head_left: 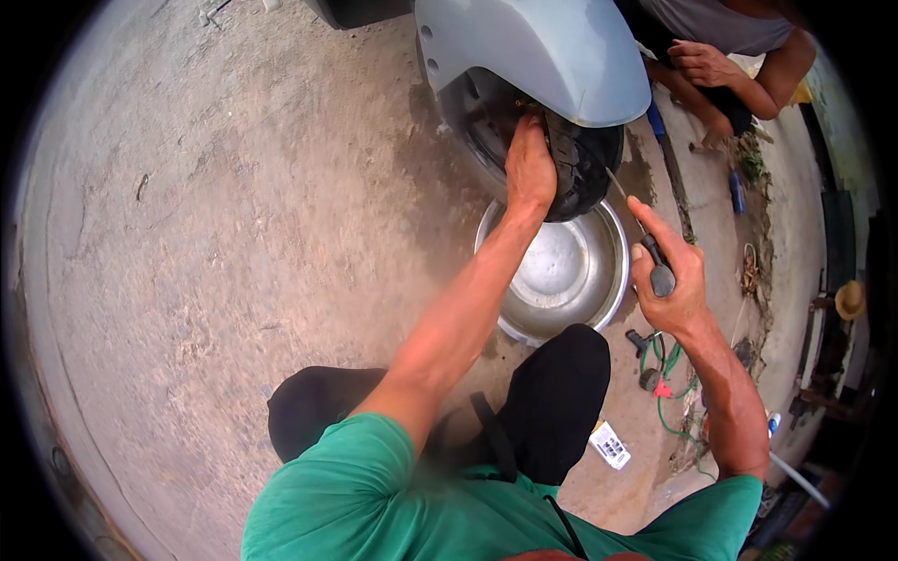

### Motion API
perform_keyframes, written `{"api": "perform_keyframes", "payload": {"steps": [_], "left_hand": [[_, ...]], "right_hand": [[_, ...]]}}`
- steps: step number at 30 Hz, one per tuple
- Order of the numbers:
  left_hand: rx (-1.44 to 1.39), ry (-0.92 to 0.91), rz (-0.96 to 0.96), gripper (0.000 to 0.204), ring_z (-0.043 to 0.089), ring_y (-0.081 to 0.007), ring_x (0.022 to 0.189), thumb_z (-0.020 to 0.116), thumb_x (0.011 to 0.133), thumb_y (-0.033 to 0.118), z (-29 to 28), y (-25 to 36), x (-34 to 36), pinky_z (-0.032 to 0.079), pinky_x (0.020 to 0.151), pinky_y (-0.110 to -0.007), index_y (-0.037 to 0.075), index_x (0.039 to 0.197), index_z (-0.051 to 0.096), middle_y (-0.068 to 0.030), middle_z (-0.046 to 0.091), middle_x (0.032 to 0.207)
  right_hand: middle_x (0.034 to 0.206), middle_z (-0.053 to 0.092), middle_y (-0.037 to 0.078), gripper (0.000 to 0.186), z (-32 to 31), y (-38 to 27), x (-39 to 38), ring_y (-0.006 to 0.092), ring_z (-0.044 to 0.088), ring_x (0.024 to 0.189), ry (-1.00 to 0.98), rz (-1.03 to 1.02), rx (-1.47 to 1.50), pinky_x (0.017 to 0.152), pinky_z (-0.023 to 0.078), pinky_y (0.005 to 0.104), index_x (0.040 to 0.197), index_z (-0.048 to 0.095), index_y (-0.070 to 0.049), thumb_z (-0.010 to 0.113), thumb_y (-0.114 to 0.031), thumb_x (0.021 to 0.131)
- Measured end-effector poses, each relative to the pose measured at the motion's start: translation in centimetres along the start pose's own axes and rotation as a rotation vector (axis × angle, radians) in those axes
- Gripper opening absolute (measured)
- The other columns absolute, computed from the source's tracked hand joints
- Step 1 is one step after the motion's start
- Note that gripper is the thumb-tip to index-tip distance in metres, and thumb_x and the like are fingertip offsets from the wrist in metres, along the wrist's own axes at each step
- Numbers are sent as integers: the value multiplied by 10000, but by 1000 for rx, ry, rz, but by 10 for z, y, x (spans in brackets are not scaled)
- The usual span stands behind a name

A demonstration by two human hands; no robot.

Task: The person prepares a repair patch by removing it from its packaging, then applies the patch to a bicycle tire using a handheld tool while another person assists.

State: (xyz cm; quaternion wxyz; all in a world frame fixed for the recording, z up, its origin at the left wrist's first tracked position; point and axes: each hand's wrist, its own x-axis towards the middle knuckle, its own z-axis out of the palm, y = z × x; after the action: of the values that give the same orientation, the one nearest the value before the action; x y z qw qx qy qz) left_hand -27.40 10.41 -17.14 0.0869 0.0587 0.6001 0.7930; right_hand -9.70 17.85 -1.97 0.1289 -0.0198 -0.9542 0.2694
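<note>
A black tyre (565, 168) sits beneath the silver-grey fender (571, 56) of a motorbike or scooter. My left hand (530, 173) grips the tyre's left side, its fingertips partly hidden under the fender. In my right hand (675, 276) is a screwdriver (660, 271) with a dark handle. Its thin metal shaft points up and left, and the tip is at the tyre's right side; whether it is wedged in or only touching I cannot tell. Below the wheel stands a round metal basin (613, 290).
Another person's hand (703, 64) shows at the upper right, beside a bent leg. Blue-handled tools (737, 192) lie on the concrete on that side. A green cord or hose (675, 360) and a small white box (610, 445) lie near my right knee (561, 393).
</note>
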Motion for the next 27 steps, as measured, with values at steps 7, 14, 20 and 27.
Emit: {"api": "perform_keyframes", "payload": {"steps": [7,14,20,27], "left_hand": [[47,-16,-39,536,537,-419,1326,305,1087,387,-4,0,2,400,1110,-423,28,1383,572,-237,604,1405],[61,-14,17,534,546,-446,1317,326,1080,389,-7,-11,2,415,1101,-455,39,1396,579,-269,602,1396],[104,45,73,507,571,-475,1266,343,1075,369,-7,-22,2,436,1073,-476,55,1384,593,-286,629,1337],[128,58,117,486,582,-478,1224,348,1072,349,-5,-26,0,449,1046,-493,58,1364,606,-290,645,1287]], "right_hand": [[752,672,126,697,-37,7,27,307,686,631,-360,-207,-396,580,525,429,1424,574,-42,701,9,740],[677,616,68,816,-54,11,45,291,640,583,-525,-418,-645,556,503,421,1446,546,-36,754,-78,658],[746,662,94,788,-48,16,38,304,667,629,-532,-286,-484,604,533,422,1450,549,-31,730,-14,683],[1079,730,206,567,-15,15,0,257,744,906,-258,103,-16,825,565,352,1431,567,19,607,51,866]]}}
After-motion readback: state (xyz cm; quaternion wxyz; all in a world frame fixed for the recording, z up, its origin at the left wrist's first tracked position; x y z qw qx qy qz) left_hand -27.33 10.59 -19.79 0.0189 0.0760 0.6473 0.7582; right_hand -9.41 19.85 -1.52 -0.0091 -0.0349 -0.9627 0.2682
